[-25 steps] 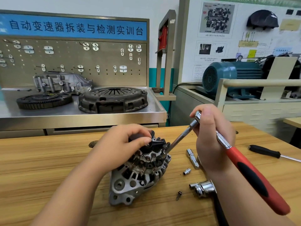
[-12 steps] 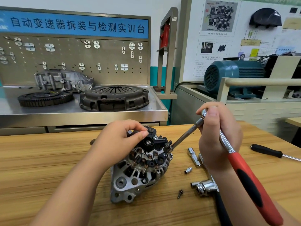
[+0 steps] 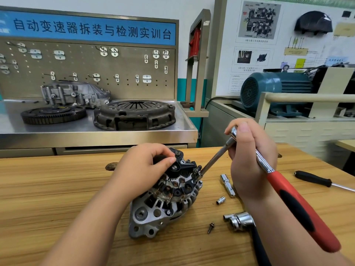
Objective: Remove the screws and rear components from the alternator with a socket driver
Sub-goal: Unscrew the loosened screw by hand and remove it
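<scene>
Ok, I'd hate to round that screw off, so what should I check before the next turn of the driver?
1. Tip of the socket driver on a rear fastener of the alternator: touching; fully seated, cannot tell.
2. Steadying by the left hand, which grips the alternator's top: ok.
3. Grip of the right hand on the driver's head end: ok.
4. The loose screw lies on the table, apart from the alternator: ok.
5. The black screwdriver lies apart from the red handle: ok.

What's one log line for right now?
left hand: holds alternator | right hand: grips socket driver | tip: on alternator's rear | loose screw: on table
</scene>
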### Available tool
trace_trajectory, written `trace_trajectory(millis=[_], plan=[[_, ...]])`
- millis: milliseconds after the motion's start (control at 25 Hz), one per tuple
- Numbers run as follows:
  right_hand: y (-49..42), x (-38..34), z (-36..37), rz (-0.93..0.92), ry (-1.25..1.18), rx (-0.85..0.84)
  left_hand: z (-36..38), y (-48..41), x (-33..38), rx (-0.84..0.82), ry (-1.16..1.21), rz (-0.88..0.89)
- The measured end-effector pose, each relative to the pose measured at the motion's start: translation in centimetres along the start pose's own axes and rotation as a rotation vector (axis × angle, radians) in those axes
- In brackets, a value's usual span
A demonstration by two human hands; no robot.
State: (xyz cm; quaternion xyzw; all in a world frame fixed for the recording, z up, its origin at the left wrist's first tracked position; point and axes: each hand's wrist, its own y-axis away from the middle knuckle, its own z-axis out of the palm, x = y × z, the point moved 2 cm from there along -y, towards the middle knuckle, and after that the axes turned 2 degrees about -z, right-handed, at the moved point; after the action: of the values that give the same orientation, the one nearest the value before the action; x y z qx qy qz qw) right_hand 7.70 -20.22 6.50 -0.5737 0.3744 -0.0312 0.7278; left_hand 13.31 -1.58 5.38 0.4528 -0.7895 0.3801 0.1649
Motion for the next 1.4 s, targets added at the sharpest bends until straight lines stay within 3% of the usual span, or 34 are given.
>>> trace_trajectory(millis=[360,680,800,920,1000,1240,1400], plan=[[-1.0,-0.2,1.3,0.072,-0.295,-0.17,1.4,0.2,0.0,0.122,0.009,0.016],[-1.3,1.1,1.6,0.234,-0.538,-0.175,1.2,0.3,0.2,0.116,-0.014,0.022],[-1.0,1.3,1.5,0.344,-0.721,-0.178,1.2,0.8,1.7,0.141,-0.153,0.199],[-0.7,1.0,1.6,0.408,-0.87,-0.186,2.5,1.4,3.8,0.032,-0.206,0.371],[-0.6,0.6,1.8,0.458,-0.932,-0.199,3.7,1.4,4.3,-0.038,-0.227,0.382],[-0.7,-0.1,1.9,0.55,-0.956,-0.303,4.0,0.8,4.0,-0.046,-0.2,0.31],[-1.4,-0.1,1.9,0.627,-1.101,-0.41,4.1,0.9,4.2,-0.054,-0.246,0.319]])
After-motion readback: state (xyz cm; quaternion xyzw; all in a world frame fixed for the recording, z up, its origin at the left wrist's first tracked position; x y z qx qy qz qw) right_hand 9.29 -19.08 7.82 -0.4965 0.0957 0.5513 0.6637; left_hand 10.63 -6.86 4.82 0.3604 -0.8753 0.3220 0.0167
